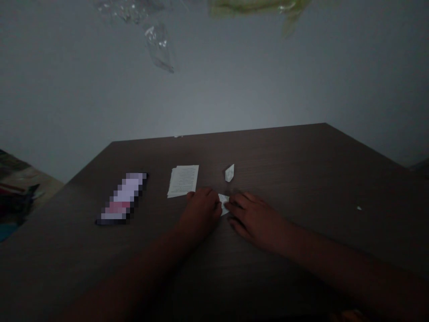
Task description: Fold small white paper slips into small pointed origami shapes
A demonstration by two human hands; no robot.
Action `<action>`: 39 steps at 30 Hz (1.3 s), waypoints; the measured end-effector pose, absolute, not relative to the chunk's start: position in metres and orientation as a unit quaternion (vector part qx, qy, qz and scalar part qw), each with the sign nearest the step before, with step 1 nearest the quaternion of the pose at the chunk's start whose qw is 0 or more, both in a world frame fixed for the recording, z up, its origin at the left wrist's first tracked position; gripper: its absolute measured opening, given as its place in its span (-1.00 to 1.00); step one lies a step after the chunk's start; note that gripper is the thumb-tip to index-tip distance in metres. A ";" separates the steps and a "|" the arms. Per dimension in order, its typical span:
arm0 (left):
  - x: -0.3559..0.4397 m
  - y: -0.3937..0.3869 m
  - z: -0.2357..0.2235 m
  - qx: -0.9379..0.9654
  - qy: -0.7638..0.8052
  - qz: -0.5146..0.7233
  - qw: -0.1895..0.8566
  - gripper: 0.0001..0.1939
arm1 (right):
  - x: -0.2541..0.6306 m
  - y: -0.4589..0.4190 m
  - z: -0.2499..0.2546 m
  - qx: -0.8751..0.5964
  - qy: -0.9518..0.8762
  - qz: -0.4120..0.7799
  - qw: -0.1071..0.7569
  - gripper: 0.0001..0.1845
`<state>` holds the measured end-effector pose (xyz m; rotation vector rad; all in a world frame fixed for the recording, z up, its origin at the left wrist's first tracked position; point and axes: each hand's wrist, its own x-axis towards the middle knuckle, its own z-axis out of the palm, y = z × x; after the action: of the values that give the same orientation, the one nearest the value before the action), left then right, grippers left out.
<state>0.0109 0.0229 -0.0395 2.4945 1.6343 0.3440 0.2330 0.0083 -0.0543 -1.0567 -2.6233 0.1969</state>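
Bare hands meet over a small white slip of printed paper [224,206] flat on the dark brown wood-grain table [284,165], as I follow remotely. The left hand [203,205], fingers curled, covers the slip's nine o'clock side; the right hand [256,219] brings loosely spread fingertips to its three o'clock edge. Whether either pinches the paper, I cannot tell. I judge that firm left-hand pressure, with a right fingertip run slowly along any crease, would keep the edges true. A white, pointed piece of folded paper [229,173] lies at twelve o'clock, a stack of white printed sheets [183,180] at ten, a dark-edged rectangular phone [124,197] at nine. Beyond rises a dim grey wall [234,89], with crumpled clear plastic [161,47] at eleven and yellowish translucent plastic [254,6] near twelve.
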 end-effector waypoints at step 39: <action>-0.007 0.031 -0.014 0.833 0.514 0.014 0.204 -0.52 | 0.232 -0.001 -0.036 -0.460 -0.883 0.018 0.086 -0.52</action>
<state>-0.0072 0.0306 -0.0142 2.3239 1.4330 0.0395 0.2324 -0.0008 -0.0363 -1.3713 -2.6329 0.0528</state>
